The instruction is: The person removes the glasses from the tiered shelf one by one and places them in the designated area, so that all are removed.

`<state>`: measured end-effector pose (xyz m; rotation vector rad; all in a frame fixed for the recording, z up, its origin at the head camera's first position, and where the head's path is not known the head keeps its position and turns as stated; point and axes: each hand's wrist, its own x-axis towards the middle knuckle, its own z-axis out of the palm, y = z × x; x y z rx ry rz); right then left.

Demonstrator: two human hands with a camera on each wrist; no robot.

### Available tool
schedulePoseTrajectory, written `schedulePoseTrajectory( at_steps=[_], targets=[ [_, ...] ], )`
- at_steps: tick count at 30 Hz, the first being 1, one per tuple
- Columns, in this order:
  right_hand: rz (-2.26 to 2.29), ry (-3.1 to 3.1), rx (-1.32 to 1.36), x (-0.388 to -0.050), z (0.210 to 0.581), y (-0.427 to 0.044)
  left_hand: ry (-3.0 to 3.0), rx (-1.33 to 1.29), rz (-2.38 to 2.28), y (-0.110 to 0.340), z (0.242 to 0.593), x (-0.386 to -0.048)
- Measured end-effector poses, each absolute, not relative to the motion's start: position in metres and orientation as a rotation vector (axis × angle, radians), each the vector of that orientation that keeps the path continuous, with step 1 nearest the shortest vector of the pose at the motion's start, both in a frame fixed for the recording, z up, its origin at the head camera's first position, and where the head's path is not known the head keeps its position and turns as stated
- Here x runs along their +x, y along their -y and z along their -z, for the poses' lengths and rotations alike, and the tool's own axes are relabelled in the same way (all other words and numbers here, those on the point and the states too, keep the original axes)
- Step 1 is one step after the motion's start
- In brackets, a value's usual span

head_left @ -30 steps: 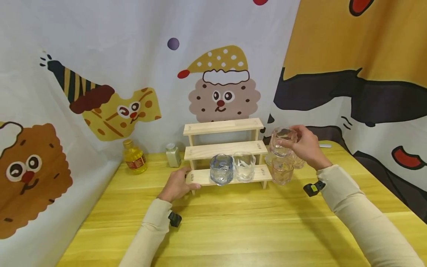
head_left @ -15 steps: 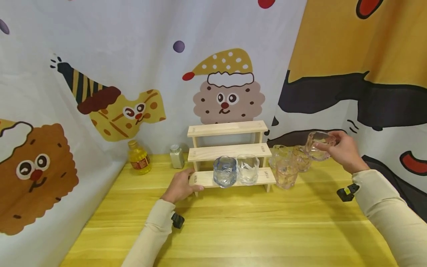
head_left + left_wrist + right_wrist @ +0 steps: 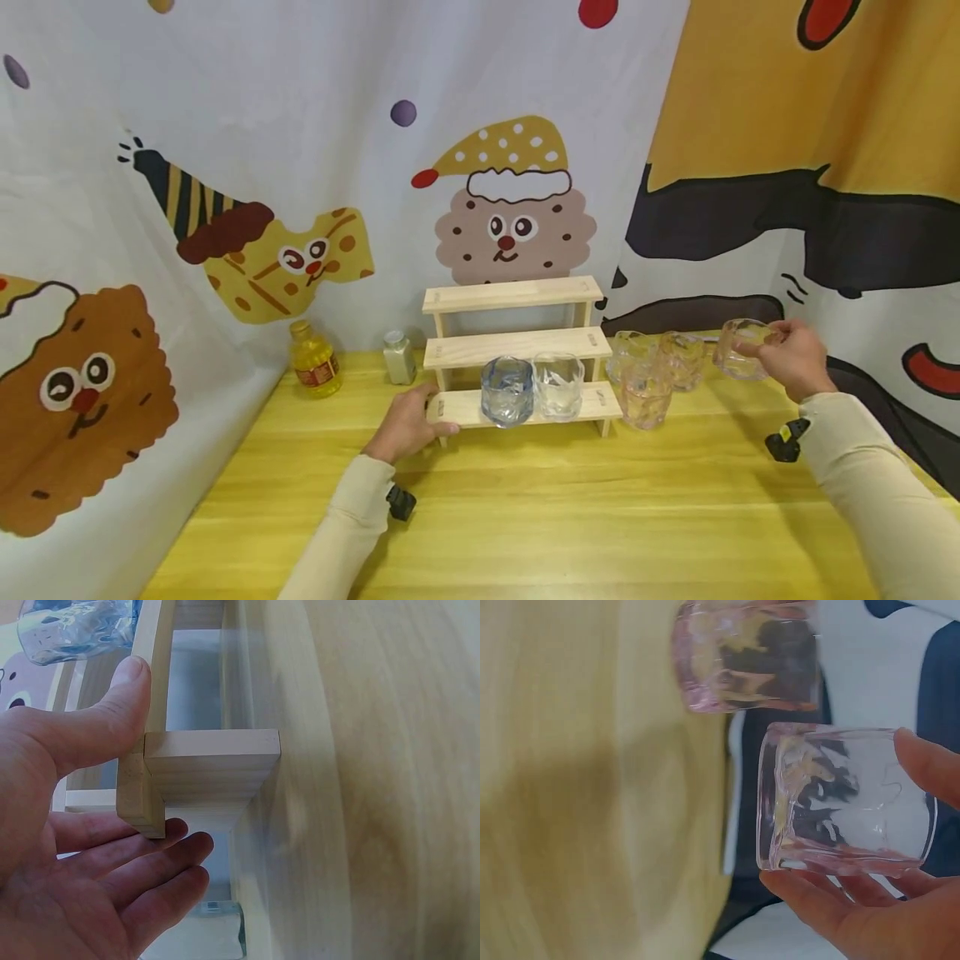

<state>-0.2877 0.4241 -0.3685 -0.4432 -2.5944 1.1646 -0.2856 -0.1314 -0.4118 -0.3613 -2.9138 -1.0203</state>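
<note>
At the left end of the lowest board, my left hand holds the three-step wooden rack. Its thumb lies on the board and its fingers bend around the end. A blue-tinted glass and a clear glass stand side by side on that step. Off to the right, my right hand grips a pinkish glass between thumb and fingers. In the right wrist view this glass appears a little above the wooden table, apart from another pink glass.
Several more glasses cluster right of the rack, including a pink one in front. A yellow oil bottle and a small lidded jar stand at the back left. A printed curtain borders the table.
My right hand has carried the pinkish glass rightward from above the other glasses, then lowered it toward the table. My left hand stays on the rack.
</note>
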Motion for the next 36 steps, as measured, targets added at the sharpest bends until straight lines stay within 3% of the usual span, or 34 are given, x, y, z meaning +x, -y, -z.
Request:
schedulePoseTrajectory(
  at_steps=[15,25,30,36],
  targets=[
    [-1.267,2.634,-0.565,-0.301,0.4,-0.434,2.914,-0.357,1.0,0.128,0.412,-0.287],
    [-1.233,2.736,-0.395,-0.31,0.396,-0.431,2.879,-0.375,0.992,0.133,0.41,-0.288],
    [-1.131,2.646,-0.361,-0.293,0.374,-0.395,2.893,-0.386,1.0,0.132,0.41,-0.288],
    [-1.138,2.508,-0.037,-0.257,0.339,-0.311,2.896,-0.381,1.0,0.131,0.413,-0.285]
  ],
)
